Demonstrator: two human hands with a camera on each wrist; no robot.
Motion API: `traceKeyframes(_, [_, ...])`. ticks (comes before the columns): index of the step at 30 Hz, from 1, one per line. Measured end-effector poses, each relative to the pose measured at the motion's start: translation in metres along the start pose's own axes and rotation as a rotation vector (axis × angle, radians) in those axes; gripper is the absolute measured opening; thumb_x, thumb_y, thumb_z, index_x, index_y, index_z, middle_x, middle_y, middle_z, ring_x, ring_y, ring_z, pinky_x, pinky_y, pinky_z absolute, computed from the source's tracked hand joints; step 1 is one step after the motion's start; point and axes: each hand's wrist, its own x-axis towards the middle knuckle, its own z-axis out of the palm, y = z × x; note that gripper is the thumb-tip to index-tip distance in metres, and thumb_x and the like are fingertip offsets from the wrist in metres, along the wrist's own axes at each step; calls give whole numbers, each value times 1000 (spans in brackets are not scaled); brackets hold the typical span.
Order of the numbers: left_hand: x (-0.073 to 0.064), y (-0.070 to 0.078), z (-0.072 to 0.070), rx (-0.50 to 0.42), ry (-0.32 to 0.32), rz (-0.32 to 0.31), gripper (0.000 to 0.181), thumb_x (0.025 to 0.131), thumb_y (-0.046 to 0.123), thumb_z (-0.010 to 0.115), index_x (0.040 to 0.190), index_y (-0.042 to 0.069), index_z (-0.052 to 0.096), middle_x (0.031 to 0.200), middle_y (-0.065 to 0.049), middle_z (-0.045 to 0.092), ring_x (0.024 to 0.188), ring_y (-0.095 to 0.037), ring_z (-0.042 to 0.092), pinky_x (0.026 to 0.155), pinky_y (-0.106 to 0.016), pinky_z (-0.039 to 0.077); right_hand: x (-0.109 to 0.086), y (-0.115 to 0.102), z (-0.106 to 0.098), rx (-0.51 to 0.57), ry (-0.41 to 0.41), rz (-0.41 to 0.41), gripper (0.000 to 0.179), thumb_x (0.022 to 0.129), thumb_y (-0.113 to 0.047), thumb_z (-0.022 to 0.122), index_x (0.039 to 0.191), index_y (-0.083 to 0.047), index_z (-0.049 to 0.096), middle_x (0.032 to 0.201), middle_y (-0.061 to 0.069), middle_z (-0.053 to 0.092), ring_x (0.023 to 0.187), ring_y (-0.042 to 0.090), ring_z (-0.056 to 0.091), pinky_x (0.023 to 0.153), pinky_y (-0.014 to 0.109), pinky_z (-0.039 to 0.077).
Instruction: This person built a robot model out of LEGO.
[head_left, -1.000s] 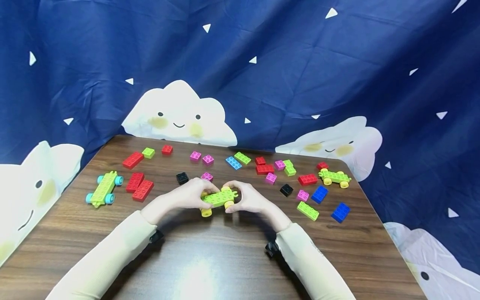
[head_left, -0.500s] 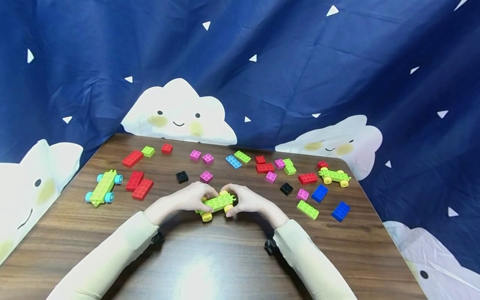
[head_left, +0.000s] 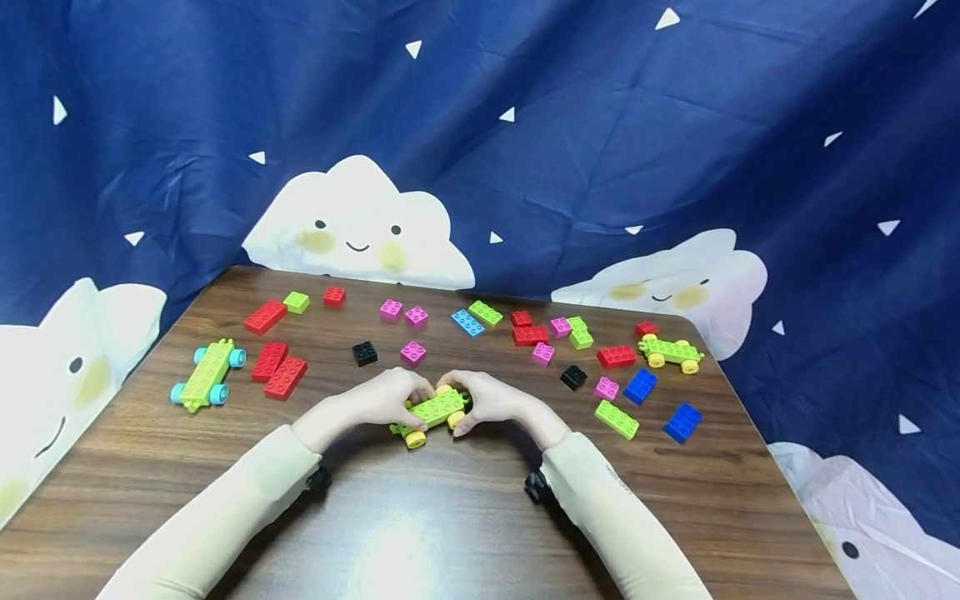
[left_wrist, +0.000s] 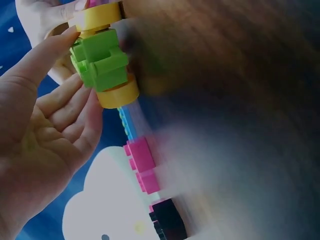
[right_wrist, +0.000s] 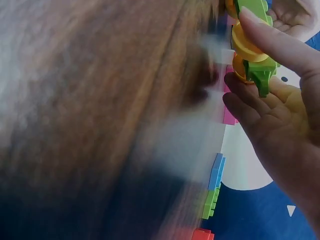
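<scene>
Between my hands is a lime-green toy car base (head_left: 438, 408) with studs on top and yellow wheels (head_left: 416, 439), close over the table. My left hand (head_left: 386, 397) pinches its left part; in the left wrist view the thumb (left_wrist: 47, 52) lies at one yellow wheel and the fingers sit by the other side. My right hand (head_left: 491, 397) holds the right end between thumb and fingers. The right wrist view shows that thumb on a wheel (right_wrist: 245, 44), with a green coupling end (right_wrist: 260, 80) sticking out near the palm.
A car base with blue wheels (head_left: 206, 377) stands at left, another with yellow wheels (head_left: 670, 353) at far right. Loose bricks lie around and behind the hands, including a black brick (head_left: 364, 353), a pink brick (head_left: 413, 353) and a green brick (head_left: 617, 419).
The car base has come slightly toward me and its left end now shows past my left hand. My right hand has moved a little left with it. The loose bricks stay put.
</scene>
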Motion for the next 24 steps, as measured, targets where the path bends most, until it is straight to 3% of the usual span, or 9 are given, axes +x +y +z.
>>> traceKeyframes(10, [0, -3, 2, -16, -12, 39, 48, 78, 31, 82, 114, 2, 68, 98, -4, 73, 85, -9, 66, 76, -26, 55, 0, 2, 0, -71, -26, -5, 72, 66, -13, 90, 128, -5, 54, 130, 9, 59, 119, 21, 54, 105, 37, 42])
traceKeyframes(17, [-1, -5, 5, -23, -4, 61, 49, 77, 33, 82, 113, 2, 69, 102, -4, 73, 88, -11, 67, 80, -26, 55, 0, 4, 1, -95, -34, -33, 78, 66, -13, 89, 134, -3, 52, 136, 13, 56, 127, 26, 51, 110, 43, 39])
traceKeyframes(24, [-3, -6, 2, -17, -20, 74, 53, 79, 36, 80, 117, 2, 67, 108, -6, 73, 93, -14, 68, 85, -29, 54, -2, 2, 0, -104, -25, -2, 92, 68, -15, 89, 145, -2, 41, 146, 16, 48, 136, 31, 43, 113, 47, 34])
